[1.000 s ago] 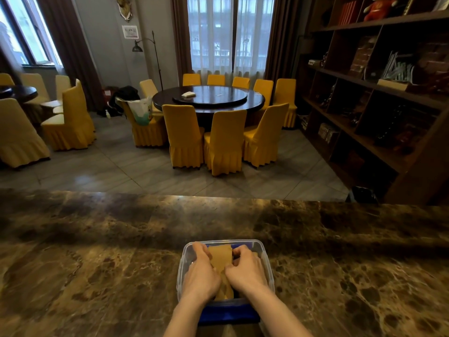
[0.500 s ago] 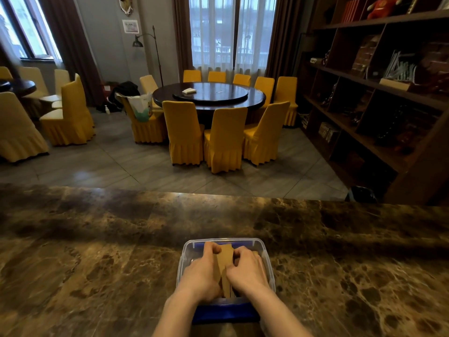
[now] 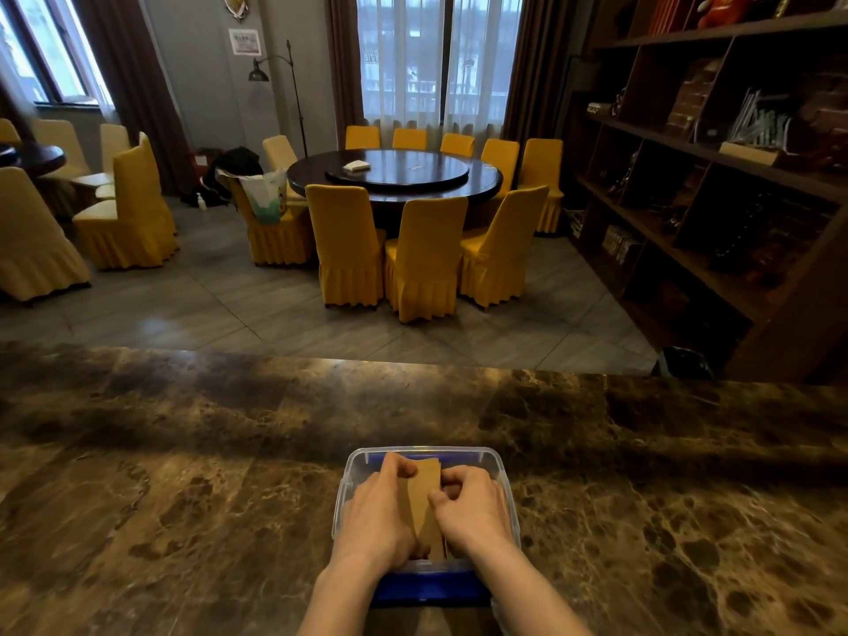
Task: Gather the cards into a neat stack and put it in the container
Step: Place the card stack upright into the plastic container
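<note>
A clear plastic container with a blue base stands on the brown marble counter near me. Inside it is a stack of tan cards, held on edge and tilted. My left hand grips the stack from the left, thumb over its far corner. My right hand presses against the stack from the right, fingers curled. Both hands are inside the container and hide the lower part of the cards.
The marble counter stretches wide to both sides. Beyond its far edge lies a tiled floor with a round dark table ringed by yellow chairs. A dark shelf unit runs along the right.
The cards have been squeezed from a looser spread into a narrower upright stack between both hands. The hands stayed inside the container.
</note>
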The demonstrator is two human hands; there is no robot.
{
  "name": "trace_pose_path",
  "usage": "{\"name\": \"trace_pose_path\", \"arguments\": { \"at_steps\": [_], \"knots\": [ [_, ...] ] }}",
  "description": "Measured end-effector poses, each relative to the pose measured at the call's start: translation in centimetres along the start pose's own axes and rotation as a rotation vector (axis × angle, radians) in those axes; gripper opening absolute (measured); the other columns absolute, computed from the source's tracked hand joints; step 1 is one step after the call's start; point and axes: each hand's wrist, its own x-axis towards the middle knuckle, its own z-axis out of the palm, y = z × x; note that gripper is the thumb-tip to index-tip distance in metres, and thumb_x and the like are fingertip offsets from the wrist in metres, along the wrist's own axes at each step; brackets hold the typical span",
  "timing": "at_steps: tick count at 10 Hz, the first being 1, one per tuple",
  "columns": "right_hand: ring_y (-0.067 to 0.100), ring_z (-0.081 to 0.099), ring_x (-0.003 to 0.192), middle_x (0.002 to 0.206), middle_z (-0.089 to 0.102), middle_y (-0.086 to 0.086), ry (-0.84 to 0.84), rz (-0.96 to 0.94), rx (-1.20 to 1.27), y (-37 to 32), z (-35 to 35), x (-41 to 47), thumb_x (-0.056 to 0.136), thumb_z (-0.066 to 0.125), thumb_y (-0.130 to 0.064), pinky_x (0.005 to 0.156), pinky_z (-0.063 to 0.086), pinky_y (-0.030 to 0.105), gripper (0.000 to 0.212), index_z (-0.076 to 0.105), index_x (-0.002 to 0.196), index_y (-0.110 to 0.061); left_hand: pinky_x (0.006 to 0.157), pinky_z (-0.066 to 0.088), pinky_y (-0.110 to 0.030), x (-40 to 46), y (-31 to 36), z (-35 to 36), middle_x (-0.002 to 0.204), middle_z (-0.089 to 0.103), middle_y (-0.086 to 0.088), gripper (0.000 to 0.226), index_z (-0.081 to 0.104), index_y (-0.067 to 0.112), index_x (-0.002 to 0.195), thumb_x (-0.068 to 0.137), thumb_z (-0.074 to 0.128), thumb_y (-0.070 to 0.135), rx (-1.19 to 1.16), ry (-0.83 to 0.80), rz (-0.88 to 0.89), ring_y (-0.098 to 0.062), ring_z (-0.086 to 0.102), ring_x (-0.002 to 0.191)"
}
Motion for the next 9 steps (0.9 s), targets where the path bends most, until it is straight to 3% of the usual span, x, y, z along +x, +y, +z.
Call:
{"name": "trace_pose_path", "arguments": {
  "at_steps": [2, 3, 6, 8, 9],
  "knots": [
    [0.013, 0.067, 0.104, 0.116, 0.067, -0.003, 0.046, -0.004, -0.026, -0.2, 0.0, -0.4, 0.088, 0.076, -0.031, 0.091, 0.061, 0.032, 0.028, 0.071, 0.115, -0.026, 0.100, 0.053, -0.037, -0.2, 0.0, 0.2, 0.132, 0.057, 0.008, 0.087, 0.036, 0.045, 0.127, 0.062, 0.092, 0.030, 0.027, 0.001, 0.008, -0.019, 0.057, 0.120],
    [0.015, 0.064, 0.109, 0.116, 0.067, -0.002, 0.050, 0.018, -0.016, -0.1, -0.2, -0.2, 0.085, 0.080, -0.024, 0.095, 0.058, 0.034, 0.040, 0.063, 0.121, -0.024, 0.101, 0.051, -0.038, -0.2, 0.0, 0.4, 0.134, 0.057, 0.007, 0.090, 0.033, 0.046, 0.131, 0.062, 0.091, 0.037, 0.068, -0.030, 0.005, -0.020, 0.057, 0.122],
    [0.016, 0.064, 0.105, 0.110, 0.066, -0.003, 0.040, 0.044, -0.002, -0.7, -0.5, -0.2, 0.080, 0.083, -0.015, 0.091, 0.059, 0.033, 0.042, 0.053, 0.106, -0.029, 0.101, 0.050, -0.036, 0.7, 0.0, -0.2, 0.136, 0.053, 0.007, 0.093, 0.027, 0.042, 0.138, 0.066, 0.086, 0.038, 0.109, -0.171, 0.012, -0.019, 0.055, 0.122],
    [0.007, 0.059, 0.102, 0.110, 0.060, -0.012, 0.122, -0.158, -0.097, -1.2, -1.6, -0.6, 0.085, 0.078, -0.026, 0.081, 0.055, 0.022, 0.038, 0.053, 0.112, -0.035, 0.086, 0.051, -0.023, 0.4, 0.0, -0.3, 0.133, 0.059, 0.009, 0.066, 0.045, 0.040, 0.133, 0.080, 0.079, 0.021, 0.074, 0.056, 0.106, -0.009, 0.061, 0.110],
    [0.004, 0.058, 0.102, 0.109, 0.058, -0.016, 0.179, -0.352, -0.197, -0.9, -2.8, -1.0, 0.089, 0.071, -0.037, 0.083, 0.056, 0.022, 0.028, 0.057, 0.113, -0.037, 0.087, 0.054, -0.023, -0.5, 1.0, -0.5, 0.131, 0.061, 0.009, 0.055, 0.049, 0.041, 0.130, 0.084, 0.076, 0.026, 0.095, 0.159, 0.125, -0.008, 0.064, 0.106]
  ]
}}
